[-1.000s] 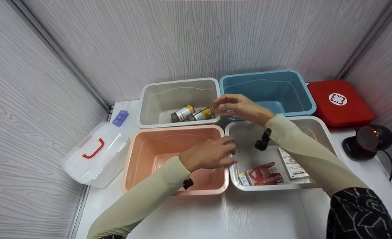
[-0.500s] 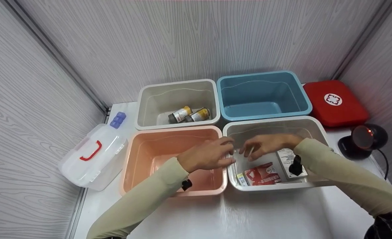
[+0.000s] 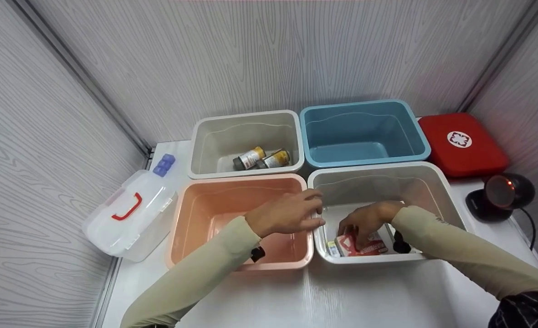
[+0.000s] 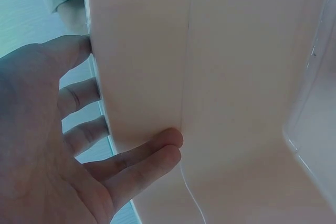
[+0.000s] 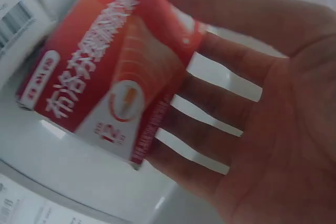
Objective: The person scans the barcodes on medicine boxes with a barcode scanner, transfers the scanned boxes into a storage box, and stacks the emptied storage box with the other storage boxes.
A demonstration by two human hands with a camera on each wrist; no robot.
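Note:
My right hand [image 3: 369,221] reaches down into the front right grey bin [image 3: 382,168]. Its thumb and fingertips hold a red and white medicine box [image 5: 105,66], thumb on the printed face and fingers along the edge. Beside that box lies a small white and yellow box [image 3: 333,248]. My left hand [image 3: 291,212] rests at the right rim of the orange bin [image 3: 243,179], fingers loosely spread. In the left wrist view two fingertips [image 4: 170,142] lie against the bin's inner wall while the others are at the rim.
Two bottles with yellow ends [image 3: 250,158] lie in the back left beige bin [image 3: 246,116]. A blue bin [image 3: 355,107] stands back right, beside a red case [image 3: 467,155]. A black scanner-like device [image 3: 501,196] is at right; a clear box with red handle [image 3: 132,218] is at left.
My right hand has come away from above the back bins, down into the front right bin, and taken hold of the red medicine box. My left hand stays at the orange rim.

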